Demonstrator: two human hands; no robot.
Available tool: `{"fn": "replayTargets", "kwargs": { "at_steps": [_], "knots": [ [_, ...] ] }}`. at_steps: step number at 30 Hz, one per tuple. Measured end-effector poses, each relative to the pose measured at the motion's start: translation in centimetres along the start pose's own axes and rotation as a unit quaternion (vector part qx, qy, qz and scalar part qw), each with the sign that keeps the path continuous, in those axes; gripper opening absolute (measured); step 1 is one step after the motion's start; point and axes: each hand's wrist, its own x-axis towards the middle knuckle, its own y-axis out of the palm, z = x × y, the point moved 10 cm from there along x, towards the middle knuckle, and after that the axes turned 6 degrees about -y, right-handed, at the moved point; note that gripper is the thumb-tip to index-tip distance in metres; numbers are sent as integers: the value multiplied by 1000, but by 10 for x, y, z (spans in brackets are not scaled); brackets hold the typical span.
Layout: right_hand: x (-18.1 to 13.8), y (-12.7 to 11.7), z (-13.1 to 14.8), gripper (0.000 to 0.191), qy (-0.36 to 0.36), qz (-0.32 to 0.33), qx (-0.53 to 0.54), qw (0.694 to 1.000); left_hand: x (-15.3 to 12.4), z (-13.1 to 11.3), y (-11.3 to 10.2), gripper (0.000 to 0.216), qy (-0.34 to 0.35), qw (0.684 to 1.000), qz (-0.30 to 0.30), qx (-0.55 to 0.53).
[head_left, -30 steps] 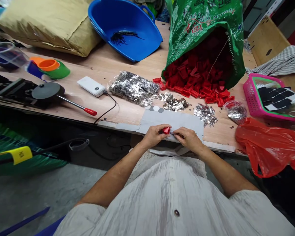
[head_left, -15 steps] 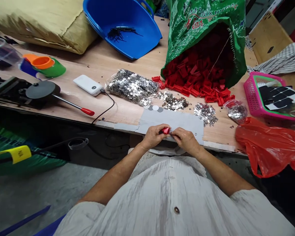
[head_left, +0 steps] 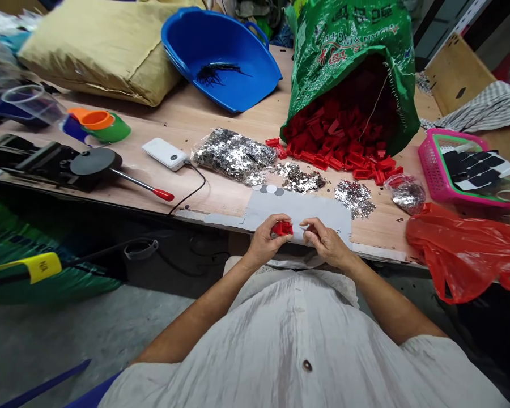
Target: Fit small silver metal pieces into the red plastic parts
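A small red plastic part (head_left: 283,228), with its hollow side showing, is held between the thumb and fingers of my left hand (head_left: 264,242). Just to its right, my right hand (head_left: 326,245) is closed in a pinch, apart from the red part; whatever is between the fingertips is too small to make out. Both hands are over the near edge of a grey sheet (head_left: 318,207). Beyond the sheet lie two loose piles of small silver metal pieces, one in the middle (head_left: 302,180) and one to the right (head_left: 355,198).
A green sack (head_left: 348,34) spills many red parts (head_left: 323,133). Around it are a bag of silver pieces (head_left: 238,153), blue basin (head_left: 225,93), pink basket (head_left: 433,170) and red plastic bag (head_left: 467,243). Left are a power bank (head_left: 164,153) and a lever tool (head_left: 96,163).
My right hand has drawn away from the red part, leaving a gap. My left hand has turned the part so its hollow side shows. The view has shifted slightly.
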Motion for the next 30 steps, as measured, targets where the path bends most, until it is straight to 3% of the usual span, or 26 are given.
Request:
{"fn": "replayTargets", "kwargs": {
  "at_steps": [3, 7, 10, 13, 20, 25, 28, 30],
  "knots": [
    [-2, 8, 12, 41, 6, 56, 4, 998, -8, 4, 3, 24, -74, 981, -20, -180],
    [-1, 9, 24, 42, -5, 52, -20, 998, -18, 17, 24, 29, -185, 899, -15, -397],
    [0, 5, 30, 38, -23, 22, -20, 999, -23, 20, 36, 21, -226, 851, -15, -473],
    [1, 2, 34, 35, -35, 7, -12, 999, -27, 21, 41, 15, -250, 825, -22, -507],
    [3, -6, 35, 31, -60, -51, -58, 995, -31, 18, 44, 15, -252, 817, -45, -517],
    [6, -5, 24, 33, -43, -65, -7, 997, -32, 20, 42, 19, -255, 827, -38, -501],
    [9, -13, 9, 36, -7, -56, -8, 998, -41, 33, 42, 21, -298, 836, -1, -461],
    [12, -32, -11, 38, 35, -76, -39, 996, -52, 52, 44, 23, -349, 837, 22, -421]
  ]
}}
